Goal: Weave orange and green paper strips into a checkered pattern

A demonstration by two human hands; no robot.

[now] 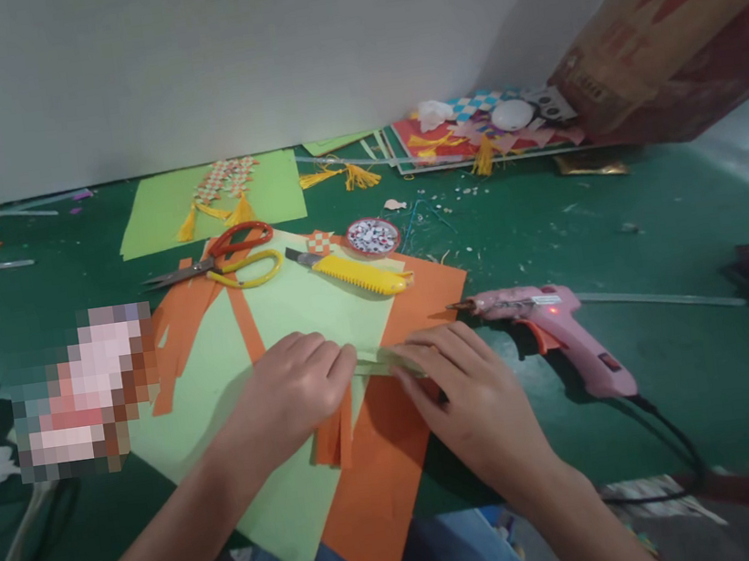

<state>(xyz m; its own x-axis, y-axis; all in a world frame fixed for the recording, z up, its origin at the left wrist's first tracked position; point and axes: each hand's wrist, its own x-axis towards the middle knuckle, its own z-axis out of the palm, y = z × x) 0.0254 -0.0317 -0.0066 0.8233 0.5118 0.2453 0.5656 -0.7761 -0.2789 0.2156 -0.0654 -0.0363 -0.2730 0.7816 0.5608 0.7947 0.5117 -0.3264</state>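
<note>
The left hand (304, 377) and right hand (475, 387), fingers nearly closed, pinch a green strip (373, 363) above the counter (698, 385); likely light and easily creased, it suits gentle grips near its ends.

Soft, dim light falling; shadows pooling under hands (476, 391); pale glare washing right edge; wide lens bowing edges; mosaic hiding left patch.

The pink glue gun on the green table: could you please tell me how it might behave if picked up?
The pink glue gun would probably feel stiff, as its body looks like moulded plastic. The black cord leaving its handle may tug or drag. The long clear glue stick jutting from its rear would likely swing along and could catch on things.
</note>
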